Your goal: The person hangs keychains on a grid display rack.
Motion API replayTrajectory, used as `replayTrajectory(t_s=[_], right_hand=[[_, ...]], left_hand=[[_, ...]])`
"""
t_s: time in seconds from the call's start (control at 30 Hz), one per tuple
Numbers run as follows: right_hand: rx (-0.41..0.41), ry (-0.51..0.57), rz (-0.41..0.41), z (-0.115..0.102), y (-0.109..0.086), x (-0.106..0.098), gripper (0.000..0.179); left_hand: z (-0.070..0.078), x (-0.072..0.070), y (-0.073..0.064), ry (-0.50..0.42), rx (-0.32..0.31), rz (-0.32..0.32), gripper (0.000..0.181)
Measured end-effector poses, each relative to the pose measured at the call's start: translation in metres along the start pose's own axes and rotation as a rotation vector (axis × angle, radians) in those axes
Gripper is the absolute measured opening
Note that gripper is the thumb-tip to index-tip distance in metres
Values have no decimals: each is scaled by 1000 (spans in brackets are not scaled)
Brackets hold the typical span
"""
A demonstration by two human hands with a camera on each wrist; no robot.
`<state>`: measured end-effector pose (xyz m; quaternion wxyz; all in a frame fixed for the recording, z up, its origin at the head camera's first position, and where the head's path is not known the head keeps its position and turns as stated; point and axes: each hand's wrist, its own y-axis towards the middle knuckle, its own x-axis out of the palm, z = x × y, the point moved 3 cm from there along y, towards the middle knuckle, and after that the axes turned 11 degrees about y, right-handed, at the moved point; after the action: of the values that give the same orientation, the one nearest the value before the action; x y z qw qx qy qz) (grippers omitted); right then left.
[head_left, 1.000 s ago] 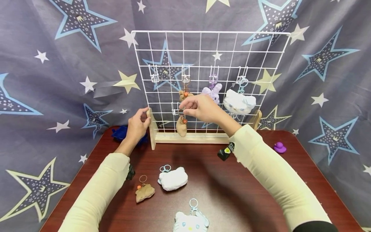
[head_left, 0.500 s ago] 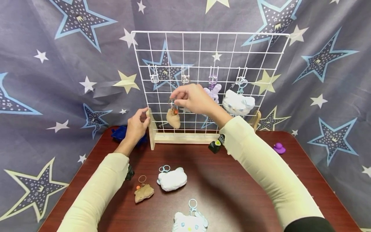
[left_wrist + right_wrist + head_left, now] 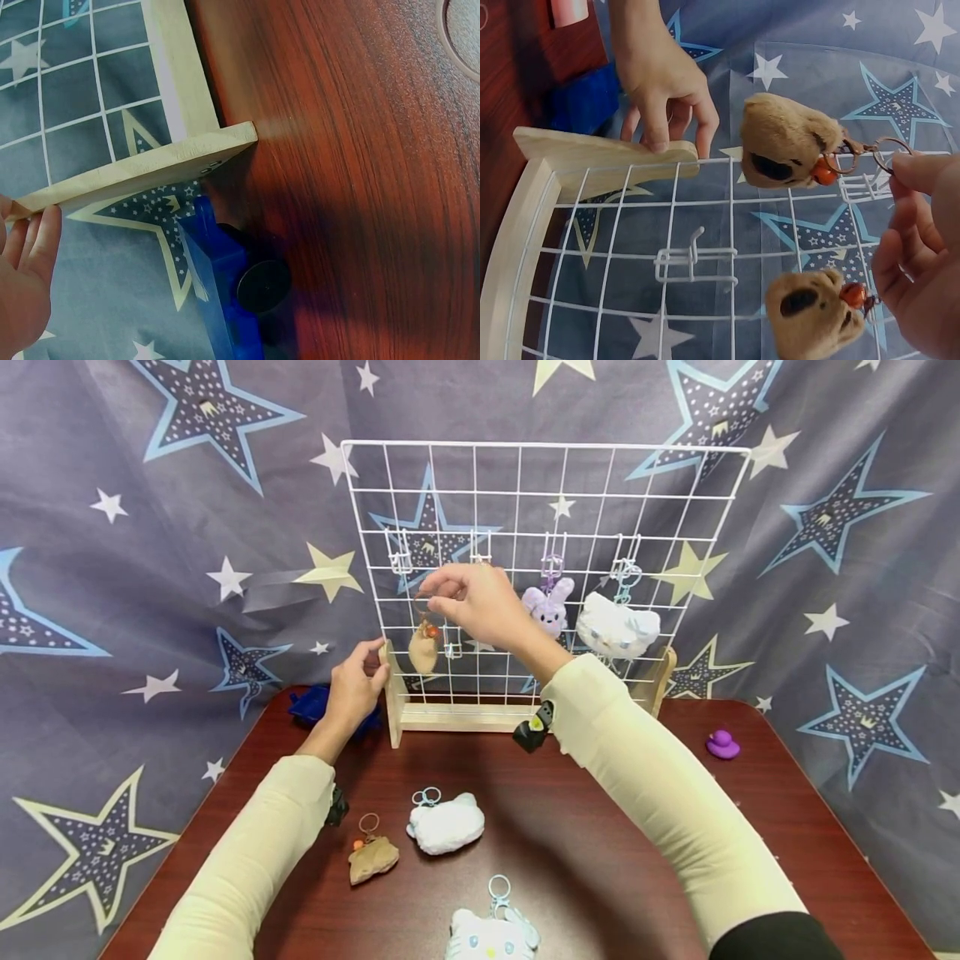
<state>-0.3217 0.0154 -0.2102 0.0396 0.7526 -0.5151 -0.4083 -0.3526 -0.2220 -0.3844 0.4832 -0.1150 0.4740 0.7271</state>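
My right hand pinches the metal ring of a brown plush animal-head keychain with an orange bead. In the right wrist view the keychain dangles in front of the white wire grid rack, near an upper-left hook with nothing on it. A second brown plush keychain hangs beside it, mostly hidden behind my right hand in the head view. My left hand grips the upper end of the rack's wooden side support, fingers and thumb on either side.
A purple bunny keychain and a white plush one hang further right. On the table lie a brown keychain, a white one and a white cat-face one. A purple duck and a blue toy stand near the rack.
My right hand has moved left and up across the grid with the brown keychain, uncovering a lower hook and the purple bunny. The left hand has stayed on the wooden support.
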Motion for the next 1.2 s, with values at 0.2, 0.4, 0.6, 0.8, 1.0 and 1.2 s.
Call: replayTrajectory(t_s=[0.2, 0.4, 0.6, 0.8, 1.0, 1.2], right_hand=[[-1, 50, 95, -4, 11, 5, 18], [35, 56, 124, -11, 23, 15, 18], [28, 30, 162, -19, 31, 20, 17], [115, 23, 175, -17, 35, 22, 17], [139, 30, 177, -16, 37, 23, 17], [154, 13, 207, -16, 39, 26, 15]], left_hand=[[1, -1, 0, 1, -3, -3, 44], [1, -1, 0, 15, -11, -11, 42], [0, 0, 0, 47, -33, -42, 38], [0, -1, 0, 21, -24, -38, 41], [0, -2, 1, 23, -25, -39, 42], [0, -1, 1, 29, -17, -34, 41]])
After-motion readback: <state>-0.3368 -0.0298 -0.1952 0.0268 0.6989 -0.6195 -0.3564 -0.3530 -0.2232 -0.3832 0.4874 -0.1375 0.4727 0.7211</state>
